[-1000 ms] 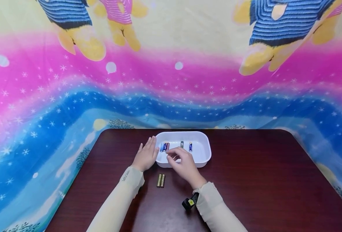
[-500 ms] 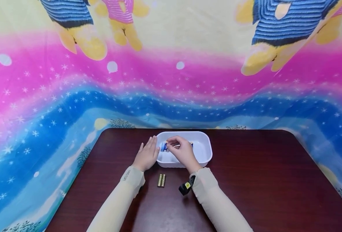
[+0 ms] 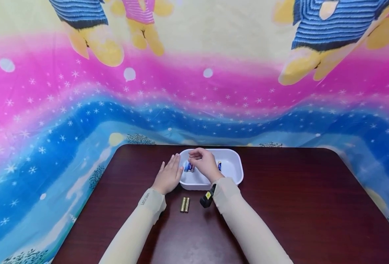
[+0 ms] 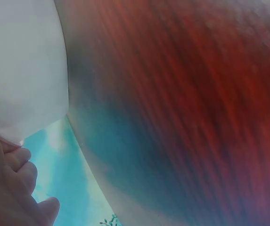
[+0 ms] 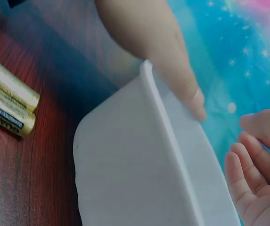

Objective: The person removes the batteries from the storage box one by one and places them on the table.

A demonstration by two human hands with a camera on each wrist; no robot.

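Note:
My left hand lies with straight fingers against the left rim of a white plastic tray. In the left wrist view, its fingertips show beside the tray wall. My right hand hovers over the tray's left half with bent fingers. No object shows between its thumb and fingers in the right wrist view. Below its fingertips, several batteries lie side by side in the tray, partly covered. A blue battery lies to the right of that hand, inside the tray.
Two gold batteries lie side by side on the dark wood table, in front of the tray. A patterned cloth hangs behind the table's back edge. A black wrist camera hangs at the right sleeve.
My right hand has moved away from me, from the tray's front part to above the batteries on its left side. The dark green battery is now out of sight. My left hand stays put.

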